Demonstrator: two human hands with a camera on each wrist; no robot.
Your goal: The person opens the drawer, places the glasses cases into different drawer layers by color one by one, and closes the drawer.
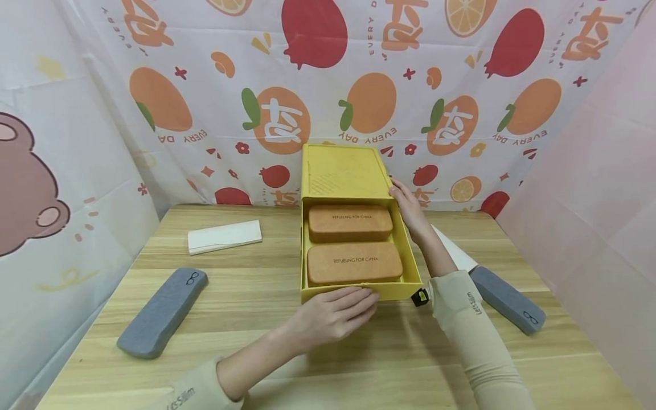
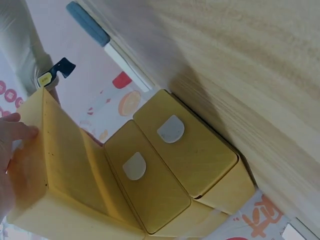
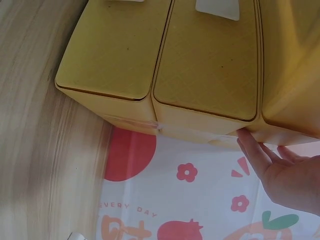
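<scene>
A yellow drawer cabinet (image 1: 343, 171) stands at the table's back, its top drawer (image 1: 394, 291) pulled out toward me. Inside lie two orange-brown glasses cases, a front one (image 1: 353, 273) and a rear one (image 1: 351, 232), both printed "REFUELING FOR CHINA". My left hand (image 1: 333, 316) rests its fingers along the drawer's front wall. Against the cabinet's right side my right hand (image 1: 410, 210) presses with fairly straight fingers. The left wrist view shows two closed drawers below, a middle one (image 2: 155, 195) and a bottom one (image 2: 200, 160), each with a pale tab.
To the left are a white case (image 1: 224, 237) and a grey glasses case (image 1: 163, 313). On the right, another grey glasses case (image 1: 507, 299) lies beside a white case (image 1: 453, 249), partly hidden by my right arm. A fruit-printed curtain (image 1: 205, 171) hangs behind the table.
</scene>
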